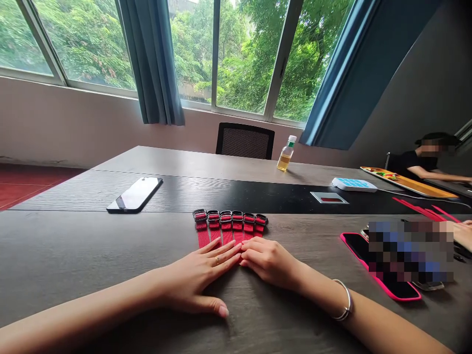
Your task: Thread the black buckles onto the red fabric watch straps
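Several red webbing straps [226, 235] with black buckles [226, 216] lie side by side in a fan on the table, buckles toward the far side. My left hand [206, 270] rests flat over their near ends, fingers stretched out and thumb apart, a ring on one finger. From the right, my right hand [271, 258] touches the near ends of the straps with its fingers curled together. What its fingertips hold, if anything, is hidden. The fingertips of both hands almost meet. A silver bracelet [346, 301] circles my right wrist.
A phone [135, 195] lies on the left. Farther back are a bottle [285, 155], a power strip [354, 185] and a small flat packet [329, 197]. A pink-cased phone [359, 255] is at right, near another person's hand [462, 236] and red straps. Another person sits beyond an orange tray [413, 184].
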